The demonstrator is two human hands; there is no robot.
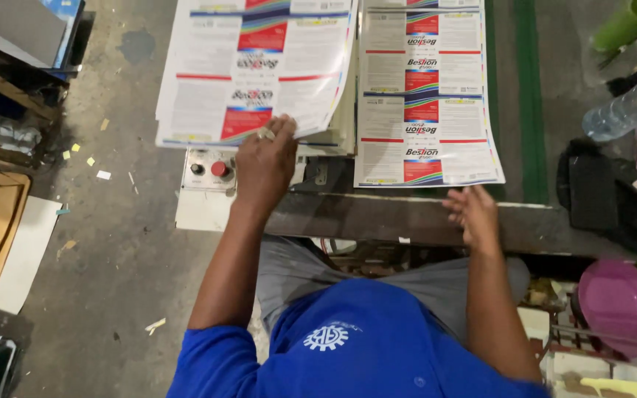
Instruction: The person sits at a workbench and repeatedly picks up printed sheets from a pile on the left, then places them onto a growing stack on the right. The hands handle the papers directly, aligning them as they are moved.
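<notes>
My left hand (pixel 265 163) presses flat, fingers spread, on the near edge of the left stack of printed sheets (pixel 252 70), so the pile does not slide off the machine edge. My right hand (pixel 472 212) is open and holds nothing, resting on the dark ledge (pixel 377 217) just below the right stack of sheets (pixel 425 96). Under my left hand sits a control box with a red button (pixel 219 169).

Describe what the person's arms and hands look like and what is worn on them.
Both arms are bare from the upper arm down, coming out of the short sleeves of a bright blue shirt with a white gear-shaped emblem. The left hand wears a ring. The right hand shows no gloves, watch or ring.
</notes>
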